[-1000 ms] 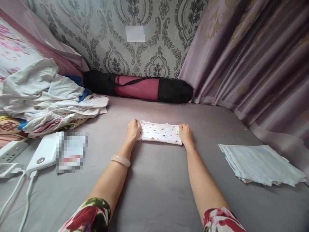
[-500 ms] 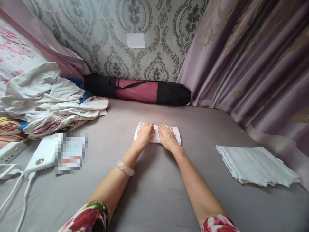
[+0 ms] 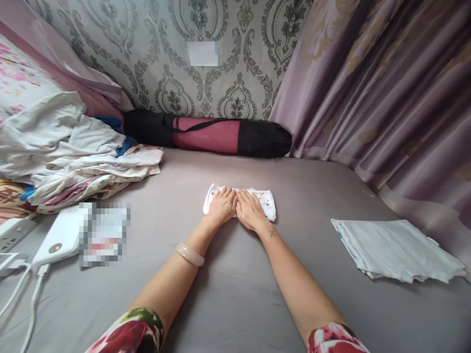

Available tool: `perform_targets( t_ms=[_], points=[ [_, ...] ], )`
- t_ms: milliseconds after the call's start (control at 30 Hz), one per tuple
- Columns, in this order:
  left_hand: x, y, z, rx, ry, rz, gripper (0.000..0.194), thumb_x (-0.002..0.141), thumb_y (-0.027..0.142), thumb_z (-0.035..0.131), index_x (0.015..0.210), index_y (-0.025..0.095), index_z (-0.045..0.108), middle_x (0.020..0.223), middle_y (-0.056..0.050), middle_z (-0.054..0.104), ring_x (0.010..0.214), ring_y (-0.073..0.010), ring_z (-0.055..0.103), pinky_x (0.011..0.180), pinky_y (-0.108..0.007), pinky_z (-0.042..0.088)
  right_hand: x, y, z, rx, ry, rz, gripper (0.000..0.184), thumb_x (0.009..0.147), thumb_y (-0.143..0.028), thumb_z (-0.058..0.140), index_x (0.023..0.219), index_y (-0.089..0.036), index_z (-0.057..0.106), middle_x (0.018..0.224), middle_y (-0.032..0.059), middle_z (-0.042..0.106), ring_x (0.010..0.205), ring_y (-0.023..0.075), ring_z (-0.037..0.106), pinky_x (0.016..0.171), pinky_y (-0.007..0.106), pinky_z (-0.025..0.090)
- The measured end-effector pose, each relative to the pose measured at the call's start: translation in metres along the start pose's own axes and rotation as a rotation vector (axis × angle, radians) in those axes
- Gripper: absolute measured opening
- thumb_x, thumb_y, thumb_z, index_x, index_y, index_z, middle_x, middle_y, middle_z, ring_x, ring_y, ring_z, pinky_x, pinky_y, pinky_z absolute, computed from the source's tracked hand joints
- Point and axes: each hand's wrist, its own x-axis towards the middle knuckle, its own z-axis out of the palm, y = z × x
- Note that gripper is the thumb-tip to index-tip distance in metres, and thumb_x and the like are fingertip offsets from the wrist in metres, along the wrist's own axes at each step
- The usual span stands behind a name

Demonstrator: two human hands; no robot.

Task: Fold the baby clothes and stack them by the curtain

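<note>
A small folded white cloth with a dotted print (image 3: 265, 202) lies on the grey sheet in front of me, perhaps a garment. Flat on its left half rests my left hand (image 3: 222, 206), fingers stretched out, with a pale bangle (image 3: 190, 254) on the forearm. My right hand (image 3: 250, 210) presses flat on the middle of the cloth, right beside the left, its fingers also extended. Both palms hide much of the cloth; its two ends show past the hands.
A folded pale cloth (image 3: 397, 250) lies to the right. At left are a heap of clothes (image 3: 73, 142), a white power bank (image 3: 64, 235) with a cable, a power strip (image 3: 14, 233) and a blurred packet (image 3: 105, 235). A black and pink bag (image 3: 206, 136) lines the wall.
My hands have come together on the folded cloth, and their bent fingers now lie flatter. The view has shifted slightly.
</note>
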Motion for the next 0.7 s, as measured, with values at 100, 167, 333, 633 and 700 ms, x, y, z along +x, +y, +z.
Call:
perform_targets(
  t_ms=[100,167,333,633,700],
  points=[
    [0.000,-0.001,0.000,0.019,0.009,-0.022,0.045,0.099,0.031,0.032,0.138,0.013,0.048,0.148,-0.016,0.044,0.141,-0.0304,0.033,0.115,-0.050,0.024,0.000,0.001,0.001,-0.008,0.001,0.034,0.054,0.098,-0.027,0.024,0.148,-0.011,0.037,0.154,0.0095,0.036,0.145,0.0221,0.026,0.119,0.043,0.012],
    [0.000,-0.003,0.000,0.034,0.027,-0.046,0.046,0.098,0.034,0.034,0.138,0.016,0.048,0.148,-0.015,0.045,0.141,-0.0301,0.034,0.115,-0.051,0.025,0.001,0.002,0.001,-0.012,-0.007,0.064,0.055,0.099,-0.030,0.023,0.148,-0.009,0.037,0.154,0.0111,0.035,0.145,0.0235,0.025,0.119,0.045,0.013],
    [0.001,-0.008,-0.003,0.057,0.038,-0.063,0.051,0.097,0.041,0.033,0.137,0.014,0.049,0.148,-0.016,0.044,0.140,-0.0315,0.034,0.116,-0.050,0.022,0.002,0.009,0.002,-0.024,0.006,0.135,0.055,0.100,-0.033,0.025,0.148,-0.009,0.037,0.155,0.0133,0.033,0.145,0.0255,0.023,0.118,0.047,0.011],
    [0.000,-0.026,-0.017,0.051,-0.056,-0.171,0.063,0.097,0.044,0.030,0.145,0.004,0.038,0.155,-0.020,0.030,0.146,-0.0323,0.021,0.118,-0.048,0.017,-0.001,0.018,-0.001,-0.076,0.031,0.234,0.057,0.100,-0.034,0.025,0.148,-0.003,0.035,0.156,0.0170,0.030,0.145,0.0269,0.023,0.118,0.043,0.012],
    [-0.001,-0.032,-0.018,0.044,-0.072,-0.181,0.065,0.097,0.046,0.030,0.146,0.005,0.035,0.156,-0.019,0.028,0.147,-0.0325,0.019,0.118,-0.048,0.018,-0.002,0.020,-0.003,-0.084,0.026,0.253,0.058,0.100,-0.035,0.025,0.148,-0.002,0.034,0.155,0.0176,0.031,0.145,0.0270,0.023,0.119,0.042,0.012]
  ],
)
